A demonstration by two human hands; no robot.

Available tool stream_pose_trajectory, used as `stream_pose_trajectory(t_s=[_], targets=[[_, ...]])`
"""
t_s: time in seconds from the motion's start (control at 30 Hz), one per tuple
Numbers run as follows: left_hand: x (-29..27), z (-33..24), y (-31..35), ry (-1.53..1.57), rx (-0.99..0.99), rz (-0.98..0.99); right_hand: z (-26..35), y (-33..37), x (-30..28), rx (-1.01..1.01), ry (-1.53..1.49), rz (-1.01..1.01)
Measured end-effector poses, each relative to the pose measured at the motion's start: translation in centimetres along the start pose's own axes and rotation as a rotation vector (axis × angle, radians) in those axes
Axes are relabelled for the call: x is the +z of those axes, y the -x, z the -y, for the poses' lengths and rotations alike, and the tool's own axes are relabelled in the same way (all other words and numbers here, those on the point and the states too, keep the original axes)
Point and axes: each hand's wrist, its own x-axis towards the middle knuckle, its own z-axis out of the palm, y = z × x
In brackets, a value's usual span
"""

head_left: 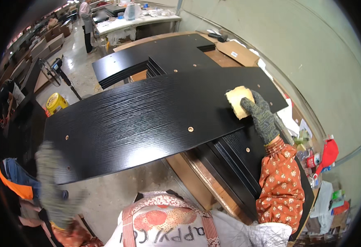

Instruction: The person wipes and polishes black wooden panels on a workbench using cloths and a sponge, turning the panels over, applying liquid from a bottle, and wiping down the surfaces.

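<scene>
A long black wood-grain panel (147, 103) with several small drilled holes lies across the stacked boards in front of me. My right hand (262, 117), in a grey-green knit glove, is closed on a pale yellow sponge (240, 102) above the panel's right part. Whether the sponge touches the surface I cannot tell. At the panel's left end is my left hand (55, 185), also gloved and smeared by motion. Its fingers overlap the panel's edge in the picture, but their grip is unclear.
More black panels (160, 51) are stacked behind; others (234, 160) lie under the right side. A yellow bucket (56, 103) and a fan (57, 72) stand left. One person (86, 26) stands far off by a cluttered table (147, 20). Bottles (312, 159) and wrappers line the right wall.
</scene>
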Motion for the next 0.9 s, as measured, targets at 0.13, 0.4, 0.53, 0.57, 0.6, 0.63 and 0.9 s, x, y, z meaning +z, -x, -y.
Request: stream_pose_trajectory(t_s=[0.13,0.4,0.53,0.57,0.6,0.63,0.9], targets=[[5.5,2.2,-5.4,-1.186,0.607,0.446,0.2,-0.7,-0.5,0.005,0.118,-0.054],[3.9,10.5,-16.8,-1.132,0.895,0.296,0.7,0.8,2.4,0.195,-0.106,-0.193],[5.4,14.0,-24.7,-1.070,0.896,0.319,1.0,1.4,3.5,0.204,-0.040,-0.279],[5.6,14.9,-26.3,-1.024,0.960,0.320,1.8,2.2,4.2,0.205,-0.090,-0.308],[6.2,15.2,-27.3,-0.994,0.979,0.333,2.5,3.3,4.6,0.214,-0.131,-0.341],[7.2,15.3,-28.4,-0.910,1.003,0.359,3.1,4.4,4.7,0.197,-0.068,-0.378],[14.1,14.0,-30.5,-0.636,1.265,0.440,10.5,8.6,17.4,-0.175,1.141,-0.586]])
